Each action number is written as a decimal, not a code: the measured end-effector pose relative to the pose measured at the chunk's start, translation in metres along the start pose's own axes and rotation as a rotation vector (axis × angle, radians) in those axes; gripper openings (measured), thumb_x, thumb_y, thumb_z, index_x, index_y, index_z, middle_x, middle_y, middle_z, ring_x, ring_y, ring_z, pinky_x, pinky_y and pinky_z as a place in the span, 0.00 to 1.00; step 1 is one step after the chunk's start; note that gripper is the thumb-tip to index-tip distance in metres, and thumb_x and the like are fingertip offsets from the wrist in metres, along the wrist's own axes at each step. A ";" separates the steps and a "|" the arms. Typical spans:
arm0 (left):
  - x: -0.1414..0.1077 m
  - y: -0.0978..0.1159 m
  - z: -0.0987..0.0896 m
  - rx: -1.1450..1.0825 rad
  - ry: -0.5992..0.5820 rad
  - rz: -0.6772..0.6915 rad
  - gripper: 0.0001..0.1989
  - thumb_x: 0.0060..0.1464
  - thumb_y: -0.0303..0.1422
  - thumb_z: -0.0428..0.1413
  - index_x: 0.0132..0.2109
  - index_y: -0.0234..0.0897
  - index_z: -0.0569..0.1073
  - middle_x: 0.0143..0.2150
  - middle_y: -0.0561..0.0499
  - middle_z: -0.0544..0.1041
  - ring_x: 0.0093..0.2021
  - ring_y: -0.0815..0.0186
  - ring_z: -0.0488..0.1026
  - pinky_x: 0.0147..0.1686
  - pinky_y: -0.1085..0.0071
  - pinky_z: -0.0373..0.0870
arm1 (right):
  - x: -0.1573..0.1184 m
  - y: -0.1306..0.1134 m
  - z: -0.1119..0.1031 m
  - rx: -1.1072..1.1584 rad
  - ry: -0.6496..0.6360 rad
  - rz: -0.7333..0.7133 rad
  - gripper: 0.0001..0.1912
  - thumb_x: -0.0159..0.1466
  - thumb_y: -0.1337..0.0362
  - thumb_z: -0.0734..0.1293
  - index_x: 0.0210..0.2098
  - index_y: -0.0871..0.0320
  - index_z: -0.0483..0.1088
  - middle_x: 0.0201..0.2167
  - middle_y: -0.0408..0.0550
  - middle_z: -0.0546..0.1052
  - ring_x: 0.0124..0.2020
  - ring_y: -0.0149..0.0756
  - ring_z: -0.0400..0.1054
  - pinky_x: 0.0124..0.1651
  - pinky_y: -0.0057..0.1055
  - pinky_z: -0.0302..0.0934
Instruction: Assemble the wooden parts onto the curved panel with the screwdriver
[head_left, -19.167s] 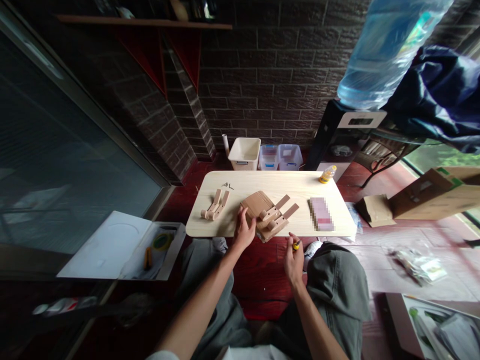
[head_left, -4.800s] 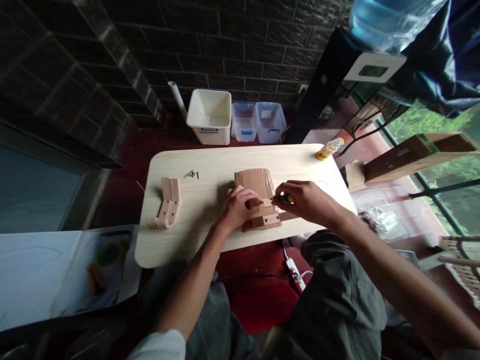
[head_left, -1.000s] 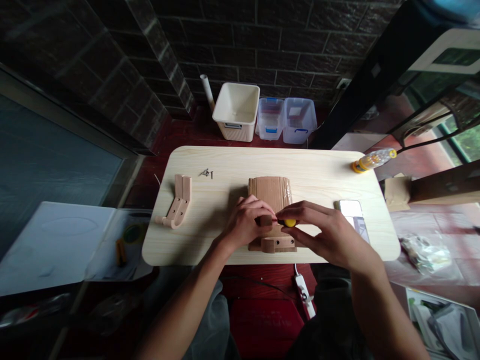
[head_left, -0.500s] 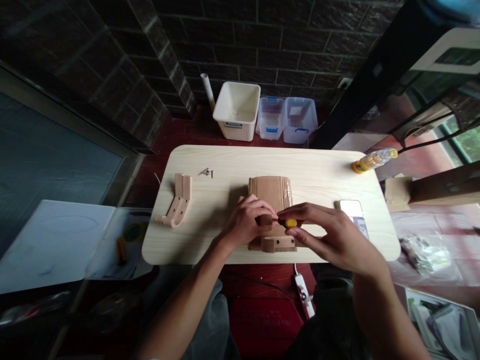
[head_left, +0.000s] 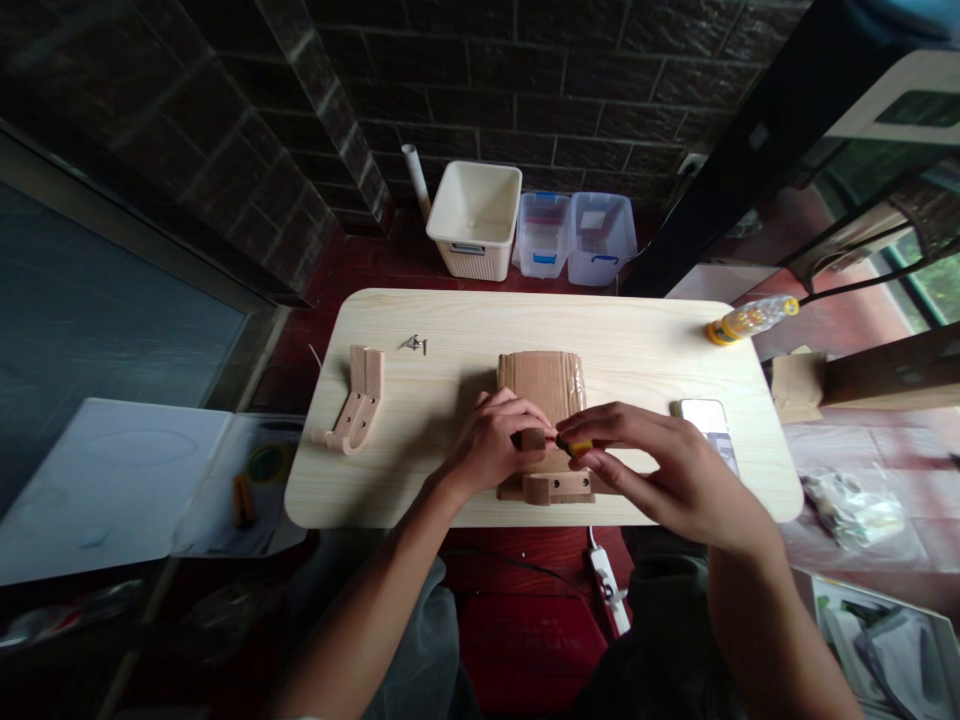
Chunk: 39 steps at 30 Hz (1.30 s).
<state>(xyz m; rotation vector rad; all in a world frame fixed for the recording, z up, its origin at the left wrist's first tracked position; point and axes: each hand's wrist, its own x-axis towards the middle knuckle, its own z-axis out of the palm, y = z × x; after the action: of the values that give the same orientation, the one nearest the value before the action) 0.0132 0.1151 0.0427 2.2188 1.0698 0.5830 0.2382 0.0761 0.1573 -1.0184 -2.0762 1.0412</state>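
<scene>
A short yellow-and-black tool (head_left: pixel 576 447), like a screwdriver, is pinched in my right hand (head_left: pixel 664 462), its tip pointing left at a small wooden piece (head_left: pixel 533 441). My left hand (head_left: pixel 495 440) is closed around that piece, over a cardboard block (head_left: pixel 541 385). Another wooden part with dark holes (head_left: pixel 556 487) lies at the block's near edge, partly under my right hand. At the table's left stands a curved wooden assembly (head_left: pixel 363 400). Several small screws (head_left: pixel 415 344) lie behind it to the right.
The pale table (head_left: pixel 450 320) holds a phone (head_left: pixel 709 430) at right and a plastic bottle (head_left: pixel 752 320) at the back right corner. Beyond it are a cream bin (head_left: pixel 476 220) and clear boxes (head_left: pixel 601 238). A power strip (head_left: pixel 609 590) lies below the front edge.
The yellow handle has turned within my right fingers, which have shifted slightly around it. My left hand has stayed in place on the wood.
</scene>
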 end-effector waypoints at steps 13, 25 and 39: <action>0.000 -0.001 0.002 -0.008 0.009 -0.002 0.08 0.61 0.42 0.61 0.40 0.46 0.81 0.45 0.55 0.83 0.45 0.60 0.71 0.47 0.58 0.58 | -0.004 0.005 -0.001 0.139 0.002 0.115 0.12 0.70 0.60 0.67 0.51 0.54 0.76 0.51 0.53 0.80 0.48 0.41 0.77 0.47 0.33 0.75; 0.000 -0.002 0.003 0.010 0.018 -0.007 0.08 0.61 0.43 0.61 0.38 0.46 0.81 0.44 0.56 0.83 0.45 0.60 0.71 0.47 0.59 0.57 | -0.004 0.009 0.003 0.169 0.066 0.075 0.12 0.71 0.62 0.67 0.53 0.55 0.74 0.49 0.55 0.78 0.48 0.39 0.76 0.48 0.35 0.75; 0.000 0.000 0.000 0.014 -0.009 -0.023 0.07 0.59 0.42 0.62 0.40 0.47 0.82 0.45 0.55 0.83 0.46 0.59 0.70 0.48 0.59 0.58 | 0.001 0.011 -0.001 0.206 0.013 0.037 0.11 0.71 0.60 0.68 0.50 0.55 0.78 0.51 0.56 0.79 0.51 0.41 0.76 0.52 0.40 0.75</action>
<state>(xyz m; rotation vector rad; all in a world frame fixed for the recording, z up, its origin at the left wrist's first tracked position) 0.0138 0.1151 0.0426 2.2166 1.0963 0.5567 0.2423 0.0818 0.1488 -0.9598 -1.8996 1.2355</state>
